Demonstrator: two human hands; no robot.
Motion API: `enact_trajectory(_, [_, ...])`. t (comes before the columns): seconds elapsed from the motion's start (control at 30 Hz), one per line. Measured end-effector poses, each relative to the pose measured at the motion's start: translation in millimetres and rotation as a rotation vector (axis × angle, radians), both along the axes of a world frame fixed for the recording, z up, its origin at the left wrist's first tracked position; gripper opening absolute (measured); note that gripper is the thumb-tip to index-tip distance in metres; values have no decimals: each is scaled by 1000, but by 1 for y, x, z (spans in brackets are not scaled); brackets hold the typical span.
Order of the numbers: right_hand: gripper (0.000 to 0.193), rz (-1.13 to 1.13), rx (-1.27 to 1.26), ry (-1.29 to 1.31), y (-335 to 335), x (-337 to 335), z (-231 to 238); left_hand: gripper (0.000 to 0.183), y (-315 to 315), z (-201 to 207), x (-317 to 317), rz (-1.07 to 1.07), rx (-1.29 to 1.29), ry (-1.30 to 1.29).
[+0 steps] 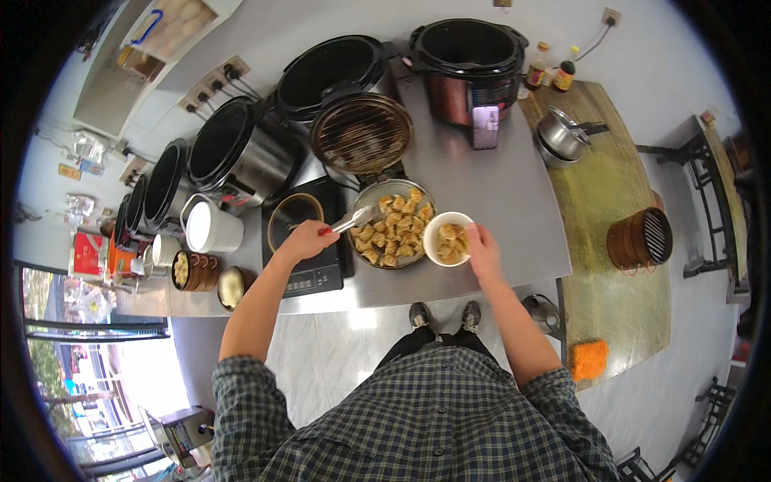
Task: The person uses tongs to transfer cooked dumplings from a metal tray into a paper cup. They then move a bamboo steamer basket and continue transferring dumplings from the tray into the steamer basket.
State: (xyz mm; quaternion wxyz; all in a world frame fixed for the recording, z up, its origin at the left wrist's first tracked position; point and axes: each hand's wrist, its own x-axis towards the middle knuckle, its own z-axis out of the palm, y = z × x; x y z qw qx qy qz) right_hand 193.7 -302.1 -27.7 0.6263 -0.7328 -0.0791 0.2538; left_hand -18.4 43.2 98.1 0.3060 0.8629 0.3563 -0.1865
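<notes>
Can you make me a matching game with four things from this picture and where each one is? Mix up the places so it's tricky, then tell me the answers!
Things:
1. metal utensil
2. bowl
3. phone
4. orange cloth

Places:
A. in the right hand
B. on the wooden table
C. in the left hand
D. in front of the dark red cooker

Right pairs: 1-C, 2-A, 3-D, 4-B

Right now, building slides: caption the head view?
Left hand holds red-handled metal utensil; right hand holds round white bowl of browned dumplings.
</notes>
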Motion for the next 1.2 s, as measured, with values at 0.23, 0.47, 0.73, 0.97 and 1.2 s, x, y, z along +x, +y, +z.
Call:
enact_trajectory(0.23, [64, 4, -117, -50, -21, 5, -1, 36, 33, -46, 34, 200, -351, 95])
enact_trajectory(0.47, [66, -27, -104, 3, -20, 2, 3, 29, 28, -60, 78, 94, -471, 80])
enact_trajectory(0.73, [67, -26, -169, 15, -6, 1, 1, 26, 30, -71, 75, 51, -407, 1])
enact_trajectory(0.97, [65, -28, -174, 31, 13, 5, -2, 26, 22, -49, 50, 103, -298, -74])
enact_trajectory(1.2, [64, 33, -228, -61, 32, 4, 24, 38, -24, 19, 36, -58, -78, -252])
